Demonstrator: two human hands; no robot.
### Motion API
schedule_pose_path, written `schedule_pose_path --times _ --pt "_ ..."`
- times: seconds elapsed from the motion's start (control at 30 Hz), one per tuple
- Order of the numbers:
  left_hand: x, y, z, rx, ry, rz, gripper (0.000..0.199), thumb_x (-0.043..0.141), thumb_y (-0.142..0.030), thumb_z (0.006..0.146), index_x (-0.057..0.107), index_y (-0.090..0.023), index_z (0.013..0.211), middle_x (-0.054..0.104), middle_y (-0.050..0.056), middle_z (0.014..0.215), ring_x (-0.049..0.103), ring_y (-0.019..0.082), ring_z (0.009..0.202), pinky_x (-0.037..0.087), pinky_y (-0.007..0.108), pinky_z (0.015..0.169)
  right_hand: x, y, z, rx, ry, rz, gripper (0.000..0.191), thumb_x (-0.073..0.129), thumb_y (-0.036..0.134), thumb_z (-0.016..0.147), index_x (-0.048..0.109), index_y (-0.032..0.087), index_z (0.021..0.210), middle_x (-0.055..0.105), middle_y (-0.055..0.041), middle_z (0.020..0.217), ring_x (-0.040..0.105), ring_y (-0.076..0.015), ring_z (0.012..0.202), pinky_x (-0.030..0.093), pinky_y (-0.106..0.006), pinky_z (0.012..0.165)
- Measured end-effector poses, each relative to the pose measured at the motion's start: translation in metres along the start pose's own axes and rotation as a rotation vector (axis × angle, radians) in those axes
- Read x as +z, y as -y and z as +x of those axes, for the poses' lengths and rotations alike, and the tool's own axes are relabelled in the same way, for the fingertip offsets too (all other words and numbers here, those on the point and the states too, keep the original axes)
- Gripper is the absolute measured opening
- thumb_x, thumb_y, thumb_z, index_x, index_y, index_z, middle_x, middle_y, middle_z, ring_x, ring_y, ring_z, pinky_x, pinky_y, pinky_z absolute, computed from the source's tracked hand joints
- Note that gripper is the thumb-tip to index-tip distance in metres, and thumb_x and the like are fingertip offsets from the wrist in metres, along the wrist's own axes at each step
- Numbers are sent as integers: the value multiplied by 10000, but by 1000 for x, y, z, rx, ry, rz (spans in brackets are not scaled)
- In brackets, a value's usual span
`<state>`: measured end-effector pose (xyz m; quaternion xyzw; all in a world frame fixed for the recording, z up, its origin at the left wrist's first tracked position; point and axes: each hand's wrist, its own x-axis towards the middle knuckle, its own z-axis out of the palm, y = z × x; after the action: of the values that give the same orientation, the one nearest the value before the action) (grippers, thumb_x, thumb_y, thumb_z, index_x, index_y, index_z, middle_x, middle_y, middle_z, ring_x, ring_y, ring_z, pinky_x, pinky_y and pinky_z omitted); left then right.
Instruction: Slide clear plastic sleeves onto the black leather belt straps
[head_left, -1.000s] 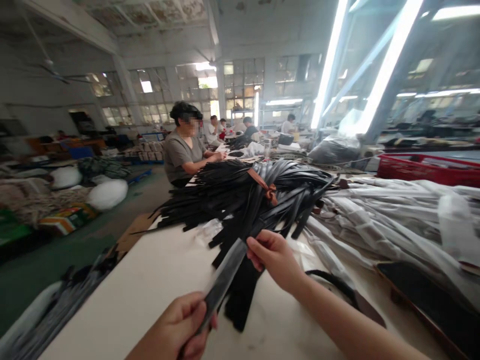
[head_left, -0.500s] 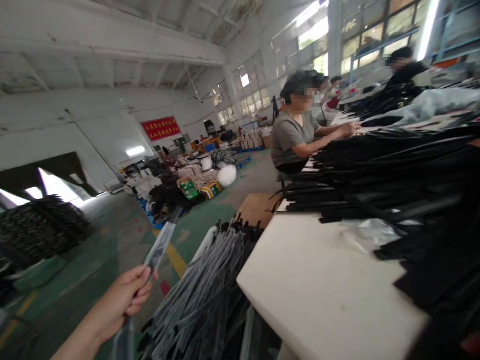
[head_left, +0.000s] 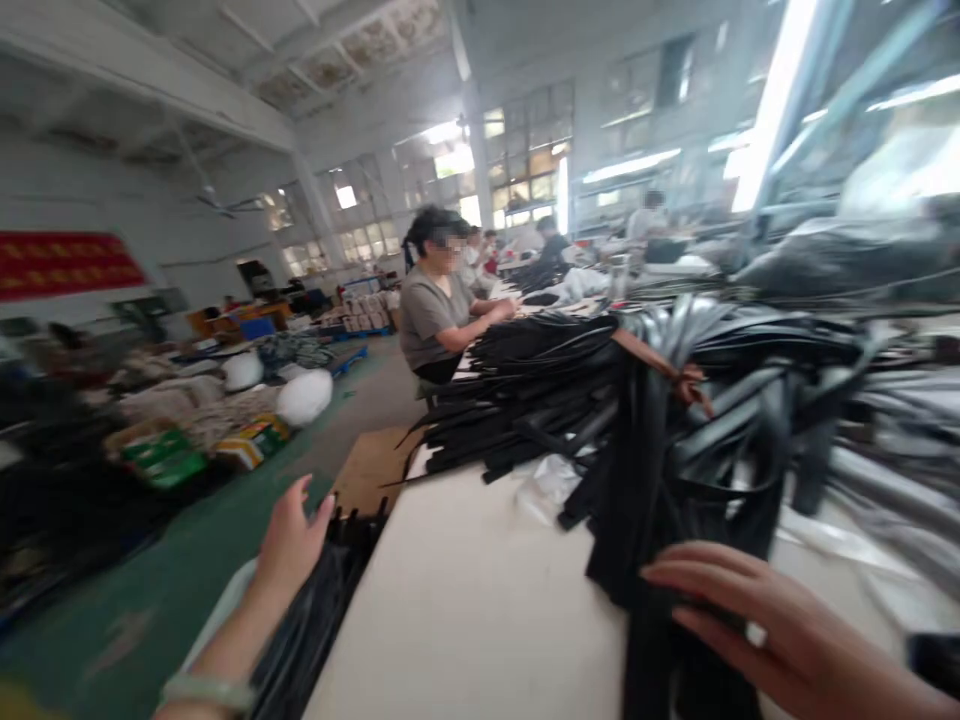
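- The right hand [head_left: 780,630] is lying across the hanging black straps with its fingers [head_left: 705,580] nearly straight; whether it is actually gripping them, I cannot tell. A ring [head_left: 756,634] is sitting on one finger.
- The left hand [head_left: 292,545] is standing open and empty above the table's near corner, its fingers spread. A pale bangle [head_left: 206,690] is circling the wrist.
- The bundle of black straps [head_left: 675,480] is lying on the white table [head_left: 450,610] and drooping toward the right hand, cinched by a tan tie [head_left: 686,378].
- The straps are looking thin, bendy and fairly light singly, but heavier and slithery together, with a slight sheen. The tie looks like the surest place to take hold, since loose ends are likely to slip and splay.
- A long pile of black strips [head_left: 525,400] is spreading along the table beyond the bundle, with a crumpled clear plastic bag [head_left: 547,480] lying against it.
- A dark stack of strips [head_left: 315,610] is resting beside the table, just below the left hand.
- A seated co-worker [head_left: 435,310] is reaching forward over the table's far end.
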<state>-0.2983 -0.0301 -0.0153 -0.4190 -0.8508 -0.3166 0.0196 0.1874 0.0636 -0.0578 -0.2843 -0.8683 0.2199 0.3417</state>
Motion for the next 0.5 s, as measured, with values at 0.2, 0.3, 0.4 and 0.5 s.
schedule_pose_path --times 0.2,0.3,0.4,0.5 --pt "62 -146 -38 909 417 132 342 453 -236 891 564 -238 1214 541 71 1347 481 236 1241 343 366 1061 -25 39 29 -112 544 -40 485 572 371 887 488 303 1360 491 -66 1398 403 -277 1321 275 -497 1120" --pt "104 -189 -46 706 358 147 329 553 -369 836 623 -128 1047 656 146 1041 615 280 977 468 363 841 -22 39 26 -103 527 28 437 572 372 889 536 293 1316 512 -67 1382 413 -268 1315 240 -493 1130" --pt "131 -204 -39 625 329 166 215 526 -326 824 616 -155 729 654 114 795 631 257 769 457 332 678 -18 30 19 -124 471 31 487 542 427 898 491 267 1355 494 -80 1398 394 -262 1328 244 -462 1131" --pt "129 -206 -37 603 248 169 198 429 -215 839 529 -197 669 630 86 747 615 240 765 426 320 679 -12 24 21 -130 384 -97 566 512 498 896 432 246 1396 391 -90 1472 301 -294 1374 256 -486 1117"
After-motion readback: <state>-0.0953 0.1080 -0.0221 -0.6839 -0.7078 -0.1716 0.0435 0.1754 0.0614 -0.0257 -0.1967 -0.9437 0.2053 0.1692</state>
